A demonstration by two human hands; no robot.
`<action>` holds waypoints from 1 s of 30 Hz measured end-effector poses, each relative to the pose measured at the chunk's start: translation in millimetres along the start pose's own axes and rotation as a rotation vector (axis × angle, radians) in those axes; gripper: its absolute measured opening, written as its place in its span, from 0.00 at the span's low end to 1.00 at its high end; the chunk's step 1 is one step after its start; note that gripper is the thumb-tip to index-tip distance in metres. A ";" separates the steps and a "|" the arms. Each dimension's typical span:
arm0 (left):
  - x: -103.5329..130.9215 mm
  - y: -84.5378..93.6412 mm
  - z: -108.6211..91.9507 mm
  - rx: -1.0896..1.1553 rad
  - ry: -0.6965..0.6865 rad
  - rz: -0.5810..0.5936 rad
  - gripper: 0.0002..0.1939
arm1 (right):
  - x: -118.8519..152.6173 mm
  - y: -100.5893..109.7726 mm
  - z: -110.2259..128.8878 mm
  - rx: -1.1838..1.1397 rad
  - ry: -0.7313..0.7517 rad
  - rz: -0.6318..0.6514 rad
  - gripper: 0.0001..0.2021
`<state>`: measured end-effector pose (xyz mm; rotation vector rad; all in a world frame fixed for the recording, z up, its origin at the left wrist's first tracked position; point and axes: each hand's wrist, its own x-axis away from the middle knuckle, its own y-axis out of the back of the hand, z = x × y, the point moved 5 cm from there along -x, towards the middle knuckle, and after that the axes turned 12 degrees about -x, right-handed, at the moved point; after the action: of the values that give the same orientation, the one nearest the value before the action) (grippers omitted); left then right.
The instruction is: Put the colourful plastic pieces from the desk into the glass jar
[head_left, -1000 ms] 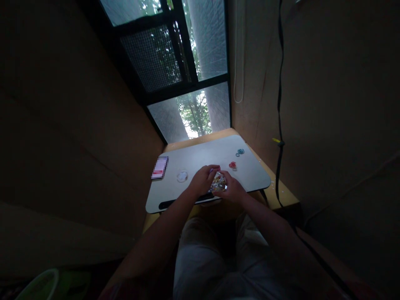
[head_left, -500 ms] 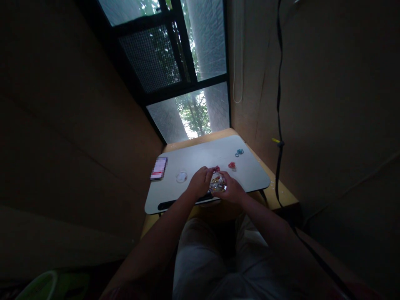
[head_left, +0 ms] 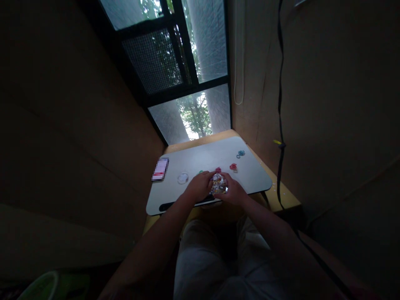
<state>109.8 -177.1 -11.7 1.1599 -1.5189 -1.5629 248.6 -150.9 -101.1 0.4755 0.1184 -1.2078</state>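
Note:
In my right hand (head_left: 233, 189) is a small clear round container (head_left: 223, 190), tilted toward me, with small multicoloured pieces inside that look like little bands. My left hand (head_left: 200, 186) is on the container's left side, fingers drawn together at its rim; what they pinch, if anything, is hidden. Just beyond the container lies a pink cluster (head_left: 218, 170). To its right are a red cluster (head_left: 233, 167) and a teal cluster of ring-shaped bands (head_left: 241, 153). A bit of green (head_left: 201, 172) shows behind my left hand.
The white lap table (head_left: 168, 191) stands on a wooden surface (head_left: 286, 199) below a window. A clear round lid-like disc (head_left: 183, 178) and a phone (head_left: 160, 169) lie on its left side. A black strap (head_left: 280, 104) hangs at the right.
My left fingers have lowered toward the container's rim. A green bit behind my left hand has come into view. The whole view has shifted slightly.

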 end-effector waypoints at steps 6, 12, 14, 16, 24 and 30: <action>3.3 4.4 -0.5 -0.060 -0.022 -0.001 0.27 | 0.2 -0.1 0.9 -0.014 0.022 -0.005 0.43; 0.4 3.5 2.4 -0.071 0.026 -0.006 0.18 | 0.9 1.0 3.9 0.006 0.022 -0.002 0.42; -1.6 2.7 2.9 -0.078 0.029 -0.006 0.17 | 0.8 0.8 3.3 0.015 0.015 0.003 0.42; -3.0 1.7 3.4 -0.079 0.029 -0.005 0.17 | 0.7 0.8 2.4 0.021 0.010 0.000 0.42; -5.6 1.1 3.6 0.089 0.103 -0.044 0.20 | 0.8 0.7 2.5 0.000 0.015 -0.009 0.44; -9.2 1.5 2.7 0.218 0.181 -0.037 0.21 | 1.0 0.9 1.9 -0.001 -0.017 0.001 0.45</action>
<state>110.8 -167.8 -9.1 1.4177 -1.5817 -1.3004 249.5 -152.3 -99.5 0.4638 0.1041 -1.2110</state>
